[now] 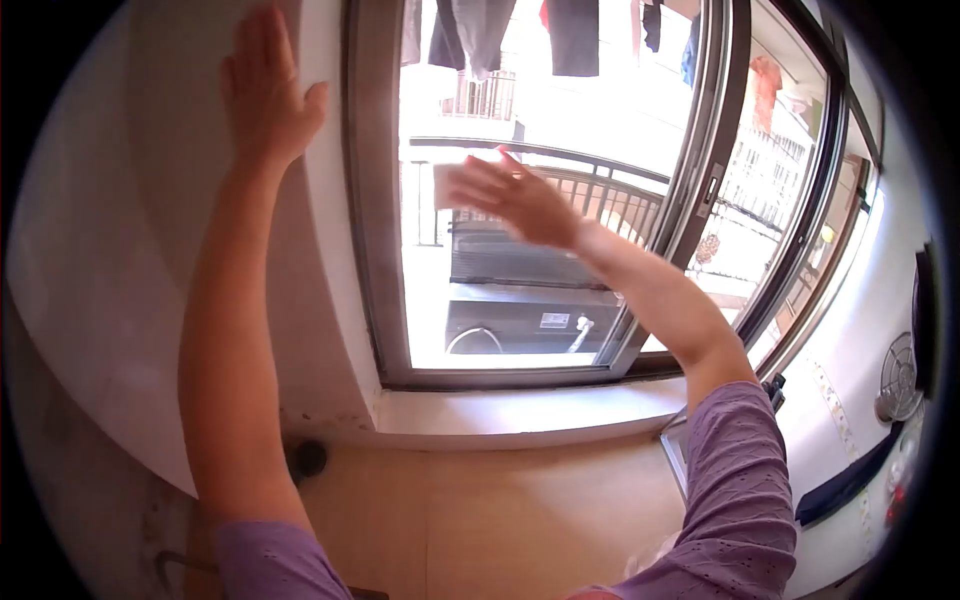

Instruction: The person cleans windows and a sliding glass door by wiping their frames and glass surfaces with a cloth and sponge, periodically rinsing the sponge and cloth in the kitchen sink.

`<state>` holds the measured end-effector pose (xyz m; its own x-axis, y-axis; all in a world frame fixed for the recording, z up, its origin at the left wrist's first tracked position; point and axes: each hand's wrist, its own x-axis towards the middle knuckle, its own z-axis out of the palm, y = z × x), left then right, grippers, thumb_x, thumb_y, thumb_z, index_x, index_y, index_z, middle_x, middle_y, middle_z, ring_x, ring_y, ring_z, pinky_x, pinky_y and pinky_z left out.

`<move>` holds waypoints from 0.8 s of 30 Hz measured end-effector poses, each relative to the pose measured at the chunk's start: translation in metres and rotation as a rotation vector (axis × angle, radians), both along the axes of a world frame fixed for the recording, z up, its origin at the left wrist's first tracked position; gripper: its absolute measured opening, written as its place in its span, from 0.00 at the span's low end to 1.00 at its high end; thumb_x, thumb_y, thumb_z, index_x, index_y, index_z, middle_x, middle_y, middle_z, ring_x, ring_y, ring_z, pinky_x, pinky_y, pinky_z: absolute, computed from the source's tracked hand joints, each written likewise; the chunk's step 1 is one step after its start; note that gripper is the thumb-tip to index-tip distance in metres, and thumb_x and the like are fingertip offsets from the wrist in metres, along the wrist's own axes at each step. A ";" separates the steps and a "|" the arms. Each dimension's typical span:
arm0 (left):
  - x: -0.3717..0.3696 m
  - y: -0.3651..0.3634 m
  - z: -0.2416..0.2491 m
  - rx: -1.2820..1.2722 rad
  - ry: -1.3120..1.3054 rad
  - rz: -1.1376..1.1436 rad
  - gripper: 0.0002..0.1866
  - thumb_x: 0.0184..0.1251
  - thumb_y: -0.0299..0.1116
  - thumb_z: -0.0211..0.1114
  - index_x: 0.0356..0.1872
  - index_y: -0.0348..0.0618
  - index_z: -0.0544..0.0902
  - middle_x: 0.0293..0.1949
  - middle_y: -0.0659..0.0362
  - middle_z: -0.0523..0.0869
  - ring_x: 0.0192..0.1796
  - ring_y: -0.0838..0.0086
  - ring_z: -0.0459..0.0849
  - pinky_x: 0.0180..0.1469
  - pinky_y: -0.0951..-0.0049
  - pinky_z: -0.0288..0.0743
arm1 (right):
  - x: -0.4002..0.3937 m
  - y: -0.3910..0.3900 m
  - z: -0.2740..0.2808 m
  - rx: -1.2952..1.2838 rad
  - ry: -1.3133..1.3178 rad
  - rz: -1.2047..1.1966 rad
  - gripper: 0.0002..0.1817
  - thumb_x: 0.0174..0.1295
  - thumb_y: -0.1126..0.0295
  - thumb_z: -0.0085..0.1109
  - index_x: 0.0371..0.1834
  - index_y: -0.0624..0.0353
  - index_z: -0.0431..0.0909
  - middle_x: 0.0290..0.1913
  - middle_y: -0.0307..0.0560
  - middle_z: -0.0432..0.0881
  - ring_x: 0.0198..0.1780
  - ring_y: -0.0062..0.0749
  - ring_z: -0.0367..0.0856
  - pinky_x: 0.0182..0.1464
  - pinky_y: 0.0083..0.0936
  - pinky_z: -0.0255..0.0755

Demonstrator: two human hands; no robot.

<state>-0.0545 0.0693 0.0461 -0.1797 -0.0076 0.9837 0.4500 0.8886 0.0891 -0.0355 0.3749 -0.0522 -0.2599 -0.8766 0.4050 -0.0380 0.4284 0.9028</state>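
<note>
High on the left, my left hand (265,100) is raised over the pale wall (320,200) beside the window, fingers stretched up and thumb out. Nothing shows in it. My right hand (520,200) reaches across in front of the sliding window (590,375), smeared by motion, its fingers pointing left. At those fingertips is a small pale, flat piece (446,187), too blurred to name. Both arms are extended, with purple sleeves (740,470) near the elbows.
A window sill (520,412) runs below the dark frame. Beyond the glass are a dark boxy unit (530,325), a balcony railing (620,175) and hanging clothes (575,35). A fan (900,378) and a dark cloth (850,480) are at the right wall.
</note>
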 end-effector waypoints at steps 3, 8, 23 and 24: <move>-0.009 0.002 -0.002 -0.005 0.092 0.079 0.52 0.54 0.32 0.67 0.73 0.37 0.38 0.74 0.43 0.42 0.77 0.58 0.40 0.76 0.57 0.34 | 0.026 0.094 0.096 -0.965 -0.159 0.198 0.21 0.69 0.73 0.39 0.65 0.48 0.66 0.53 0.48 0.75 0.54 0.34 0.73 0.52 0.30 0.76; -0.052 -0.015 -0.002 -0.141 0.453 -0.036 0.47 0.57 0.45 0.67 0.72 0.37 0.50 0.73 0.46 0.52 0.75 0.56 0.51 0.71 0.51 0.48 | 0.054 0.144 0.161 -0.971 0.224 0.352 0.15 0.72 0.62 0.35 0.53 0.55 0.69 0.37 0.44 0.73 0.35 0.31 0.72 0.34 0.27 0.68; -0.073 -0.024 0.003 -0.220 0.580 -0.032 0.45 0.61 0.54 0.62 0.70 0.34 0.54 0.71 0.43 0.57 0.73 0.54 0.56 0.72 0.56 0.50 | 0.052 0.149 0.021 -1.226 -0.067 0.363 0.16 0.70 0.71 0.40 0.60 0.56 0.64 0.43 0.46 0.73 0.41 0.29 0.75 0.34 0.23 0.74; -0.074 -0.025 0.004 -0.216 0.581 -0.012 0.45 0.61 0.55 0.61 0.70 0.34 0.54 0.71 0.43 0.57 0.73 0.54 0.56 0.72 0.57 0.50 | 0.036 0.146 -0.023 -1.228 -0.241 0.471 0.17 0.71 0.71 0.40 0.62 0.54 0.64 0.47 0.46 0.72 0.46 0.30 0.73 0.40 0.26 0.70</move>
<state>-0.1282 0.0438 0.0501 0.3869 0.2012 0.8999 0.3808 0.8539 -0.3547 0.0004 0.5204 -0.0749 -0.2109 -0.0050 0.9775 -0.5084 0.8546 -0.1053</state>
